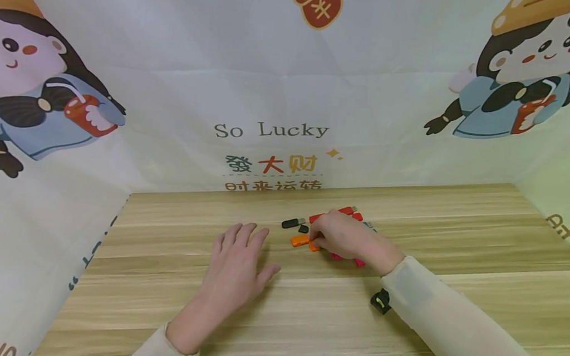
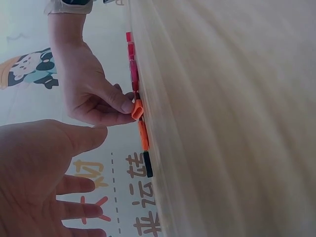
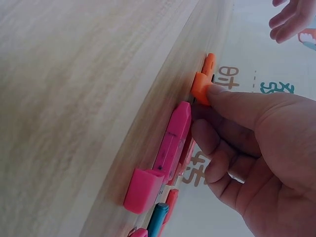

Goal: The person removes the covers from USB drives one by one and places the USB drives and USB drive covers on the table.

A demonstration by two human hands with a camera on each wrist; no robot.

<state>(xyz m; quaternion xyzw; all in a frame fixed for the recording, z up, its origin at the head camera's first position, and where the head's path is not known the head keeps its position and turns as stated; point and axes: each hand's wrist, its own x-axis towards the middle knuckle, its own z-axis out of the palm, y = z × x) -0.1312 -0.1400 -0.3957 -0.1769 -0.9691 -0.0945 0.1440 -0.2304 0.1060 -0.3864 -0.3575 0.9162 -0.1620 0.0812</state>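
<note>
My right hand [image 1: 343, 235] reaches into a cluster of small USB sticks and caps, its thumb and fingers pinching an orange cap [image 3: 200, 88] at the tabletop. An orange USB stick [image 1: 300, 240] lies just left of that cap. Behind it are a black USB stick [image 1: 290, 223], metal plug showing, and a small black cap [image 1: 303, 229]. In the right wrist view a pink USB stick [image 3: 173, 140] and a pink cap [image 3: 144, 191] sit beside the fingers. My left hand [image 1: 238, 264], fingers spread and holding nothing, is left of the cluster.
Red USB stick parts [image 1: 347, 210] lie behind the right hand, and a teal piece [image 3: 157, 220] is near the pink cap. The wood-grain table [image 1: 170, 236] meets a printed cloth backdrop [image 1: 176, 152] at its back and sides. Dark wrist devices [image 1: 381, 301] are on both arms.
</note>
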